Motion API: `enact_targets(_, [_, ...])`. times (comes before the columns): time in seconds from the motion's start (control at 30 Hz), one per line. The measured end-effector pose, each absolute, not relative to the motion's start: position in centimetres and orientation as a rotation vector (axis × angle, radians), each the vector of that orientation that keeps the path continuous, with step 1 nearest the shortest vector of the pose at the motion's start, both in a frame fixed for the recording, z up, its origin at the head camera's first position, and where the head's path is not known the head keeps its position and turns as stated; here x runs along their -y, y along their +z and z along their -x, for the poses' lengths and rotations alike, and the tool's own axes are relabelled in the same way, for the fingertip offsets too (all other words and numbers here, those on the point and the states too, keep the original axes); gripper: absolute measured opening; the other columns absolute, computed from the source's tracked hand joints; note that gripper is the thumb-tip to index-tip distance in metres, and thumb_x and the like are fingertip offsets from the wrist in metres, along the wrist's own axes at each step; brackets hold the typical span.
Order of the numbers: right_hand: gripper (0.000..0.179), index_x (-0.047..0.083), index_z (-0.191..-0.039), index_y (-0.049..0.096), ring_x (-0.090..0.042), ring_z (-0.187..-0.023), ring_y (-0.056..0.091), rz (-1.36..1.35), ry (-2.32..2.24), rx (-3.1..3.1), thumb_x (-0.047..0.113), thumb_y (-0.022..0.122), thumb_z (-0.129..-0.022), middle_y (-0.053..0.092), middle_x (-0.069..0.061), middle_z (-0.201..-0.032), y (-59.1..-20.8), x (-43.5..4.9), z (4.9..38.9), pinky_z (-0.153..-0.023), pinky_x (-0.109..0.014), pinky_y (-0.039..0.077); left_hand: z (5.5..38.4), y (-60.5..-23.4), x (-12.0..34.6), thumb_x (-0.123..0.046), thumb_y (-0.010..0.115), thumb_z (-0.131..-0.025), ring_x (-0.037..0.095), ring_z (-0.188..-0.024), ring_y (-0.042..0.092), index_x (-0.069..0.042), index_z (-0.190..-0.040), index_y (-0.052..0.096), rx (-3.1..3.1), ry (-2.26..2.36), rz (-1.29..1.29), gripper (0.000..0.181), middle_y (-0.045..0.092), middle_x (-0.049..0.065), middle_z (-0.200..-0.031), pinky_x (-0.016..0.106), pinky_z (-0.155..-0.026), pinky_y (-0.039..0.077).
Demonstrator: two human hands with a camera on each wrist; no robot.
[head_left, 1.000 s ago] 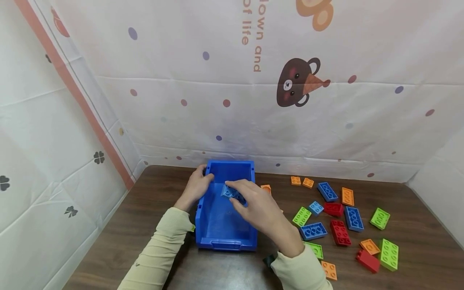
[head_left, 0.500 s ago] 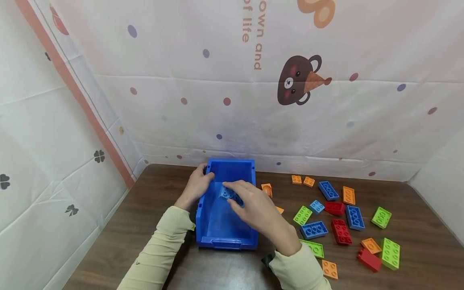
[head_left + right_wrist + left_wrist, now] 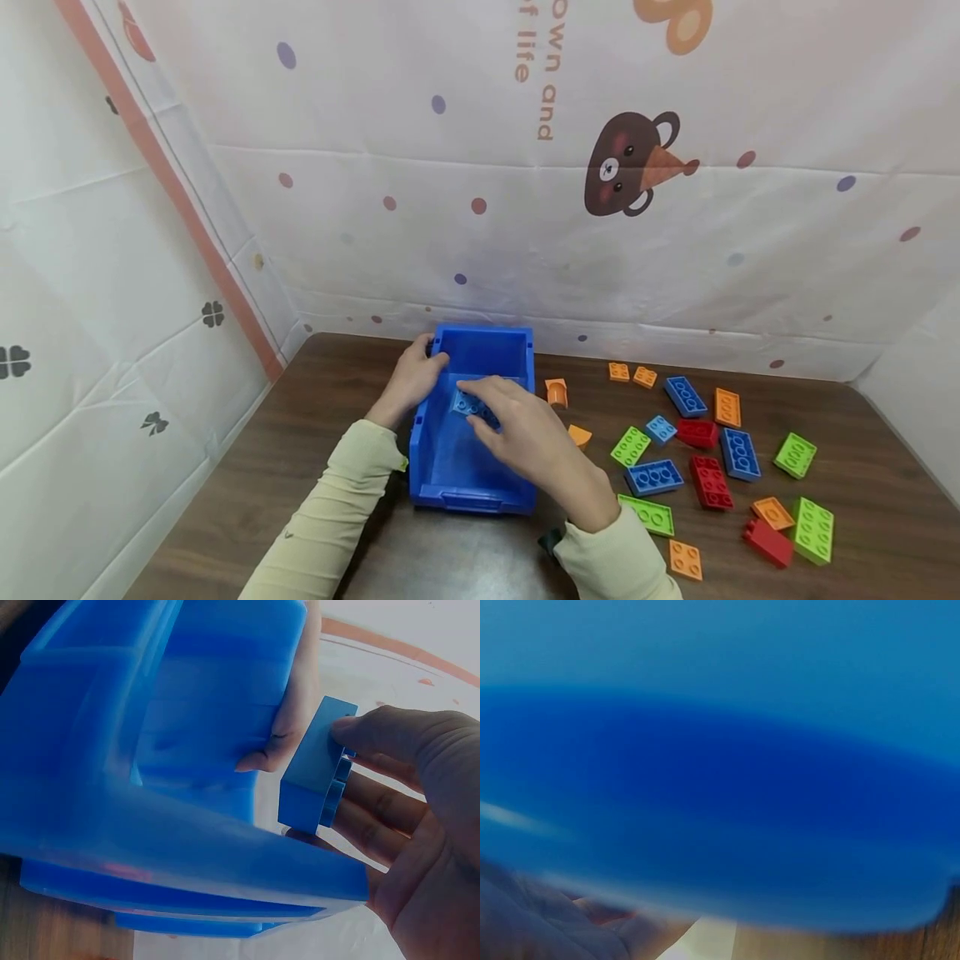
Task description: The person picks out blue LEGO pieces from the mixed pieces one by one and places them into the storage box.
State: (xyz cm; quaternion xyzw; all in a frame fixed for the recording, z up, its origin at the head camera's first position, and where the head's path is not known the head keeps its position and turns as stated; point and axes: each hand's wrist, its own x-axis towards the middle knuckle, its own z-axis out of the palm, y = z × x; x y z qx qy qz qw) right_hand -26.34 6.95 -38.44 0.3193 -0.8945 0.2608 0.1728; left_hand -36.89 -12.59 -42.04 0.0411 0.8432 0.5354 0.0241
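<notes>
A blue plastic bin [image 3: 472, 500] stands on the table in the head view, its low front lip toward me. My left hand [image 3: 411, 382] grips the bin's left wall near the back corner, thumb over the rim. Over the inside of the bin, my right hand [image 3: 528, 429] holds a blue toy brick [image 3: 467, 402]. The right wrist view shows that brick [image 3: 311, 761] pinched between thumb and fingertips, its studs facing the palm. Blue plastic [image 3: 720, 772] fills most of the left wrist view, with part of the left hand [image 3: 562, 922] below it.
Right of the bin lie an orange arched brick [image 3: 557, 392] and another orange piece [image 3: 579, 436]. Farther right, several bricks are scattered, among them a red brick [image 3: 711, 482], a green brick [image 3: 813, 531] and a blue brick [image 3: 654, 477]. A printed cloth [image 3: 450, 233] hangs behind the table.
My right hand has shifted slightly left and nearer me with the blue brick, and more of the orange pieces beside the bin shows. The left hand keeps its grip. The head view has turned slightly.
</notes>
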Motion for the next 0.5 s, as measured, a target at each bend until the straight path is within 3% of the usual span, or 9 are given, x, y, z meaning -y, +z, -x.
enact_targets(0.5, [0.043, 0.007, -0.138, 0.069, -0.029, -0.123, 0.067, -0.948, 0.717, 2.644, 0.015, 0.079, -0.097, 0.071, -0.012, -0.132, -38.74, -5.92, 26.0, -0.097, -0.048, 0.058, 36.87, -41.85, 12.57, -0.019, 0.052, -0.105, 0.044, -0.124, 0.063, -0.001, -0.156, 0.042, -2.598, 1.655, -0.128, 0.055, 0.056, 0.026, -0.147, 0.062, -0.095, 0.056])
